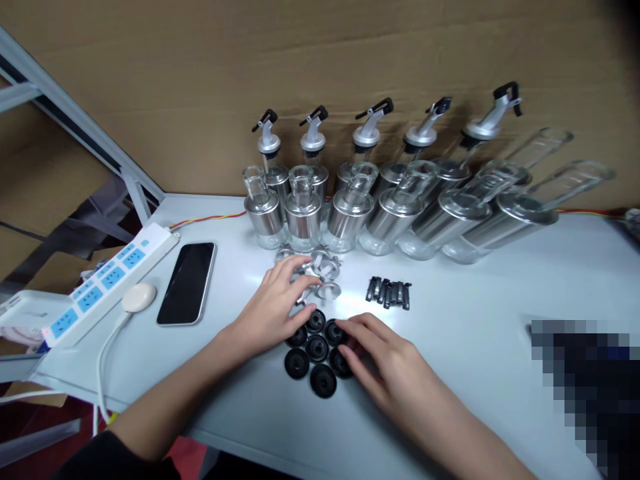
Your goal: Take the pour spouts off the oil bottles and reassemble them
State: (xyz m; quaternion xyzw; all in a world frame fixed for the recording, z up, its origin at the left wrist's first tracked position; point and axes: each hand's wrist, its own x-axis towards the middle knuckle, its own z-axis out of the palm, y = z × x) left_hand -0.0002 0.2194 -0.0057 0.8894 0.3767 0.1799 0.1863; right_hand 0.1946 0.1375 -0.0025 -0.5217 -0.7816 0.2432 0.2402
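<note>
My left hand (280, 300) reaches over a cluster of silver pourer tops (327, 270), its fingers apart and the fingertips at the nearest pieces. Below it lie several round black stoppers (317, 348) grouped on the table. My right hand (385, 360) is at the right side of that group, thumb and fingers spread around the outer stoppers; whether it touches them is hard to make out. A little pile of small black levers (389, 292) lies to the right of the silver tops.
Glass bottles with steel sleeves (349, 212) stand in two rows at the back; several rear ones carry pourers (367, 130). On the left are a phone (187, 283), a power strip (113, 280) and a white charging puck (139, 297). Cardboard (200, 100) backs the table.
</note>
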